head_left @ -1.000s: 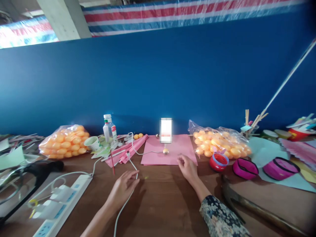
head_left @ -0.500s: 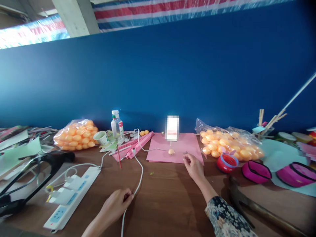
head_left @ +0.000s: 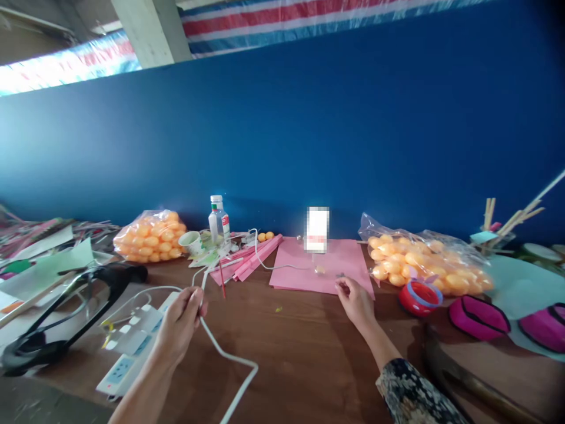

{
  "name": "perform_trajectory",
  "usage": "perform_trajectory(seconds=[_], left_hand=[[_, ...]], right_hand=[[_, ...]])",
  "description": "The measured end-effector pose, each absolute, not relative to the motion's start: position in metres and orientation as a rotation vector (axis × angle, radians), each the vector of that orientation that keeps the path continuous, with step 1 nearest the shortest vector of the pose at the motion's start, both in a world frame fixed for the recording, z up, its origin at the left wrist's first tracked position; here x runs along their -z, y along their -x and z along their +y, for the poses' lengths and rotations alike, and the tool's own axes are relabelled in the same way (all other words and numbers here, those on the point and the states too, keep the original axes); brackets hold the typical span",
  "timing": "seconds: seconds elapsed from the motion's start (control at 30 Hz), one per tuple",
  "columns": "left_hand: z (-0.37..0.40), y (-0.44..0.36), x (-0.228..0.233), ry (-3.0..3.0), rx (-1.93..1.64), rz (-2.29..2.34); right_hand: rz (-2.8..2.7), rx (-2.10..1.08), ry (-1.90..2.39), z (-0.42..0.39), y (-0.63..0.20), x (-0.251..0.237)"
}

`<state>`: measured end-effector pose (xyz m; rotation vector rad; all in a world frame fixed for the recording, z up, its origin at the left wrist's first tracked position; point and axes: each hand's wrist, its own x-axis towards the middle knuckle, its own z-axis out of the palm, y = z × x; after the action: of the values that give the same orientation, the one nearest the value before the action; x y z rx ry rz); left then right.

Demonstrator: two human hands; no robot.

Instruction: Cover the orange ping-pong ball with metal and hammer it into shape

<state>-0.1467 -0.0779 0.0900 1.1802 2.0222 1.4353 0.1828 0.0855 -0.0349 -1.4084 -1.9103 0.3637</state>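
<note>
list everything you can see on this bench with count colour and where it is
table: 1, brown wood, across the foreground
bags of balls: 2, clear with orange balls, back left and back right
bottle: 1, clear with white cap, back left of centre
paper cup: 1, white, beside the bottle
pink sheet: 1, pink, centre back
power strip: 1, white, front left
white cable: 1, white, runs from the front edge up through the left hand
red ring: 1, red with blue rim, right
magenta pouches: 2, magenta, far right
left hand: pinching the white cable
right hand: at the pink sheet's near edge, fingers curled
</note>
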Motion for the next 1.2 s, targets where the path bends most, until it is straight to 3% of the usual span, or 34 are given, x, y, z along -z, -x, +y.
perform_trajectory(seconds=[0.13,0.43,0.7,1.0,1.2], left_hand=[[-0.062,0.165,-0.079,-1.052,-1.598,2.165],[-0.042,0.181,-0.039,-1.056,-1.442,2.35],[-0.048,0.191,-0.004,-1.046,-1.396,2.102],[-0.104,0.181,0.02,-1.01,-1.475,1.997],[-0.172,0.153,0.027,-1.356,-1.148,2.537]], right_hand=[[-1.911,-0.385,1.409,0.086,-0.183,0.036],[-1.911,-0.379,1.435,0.087,-0.183,0.037],[-1.912,-0.337,1.402,0.086,-0.182,0.035],[-1.906,-0.327,1.419,0.085,-0.181,0.034],[-1.904,-0.345,1.432,0.084,-0.18,0.031]])
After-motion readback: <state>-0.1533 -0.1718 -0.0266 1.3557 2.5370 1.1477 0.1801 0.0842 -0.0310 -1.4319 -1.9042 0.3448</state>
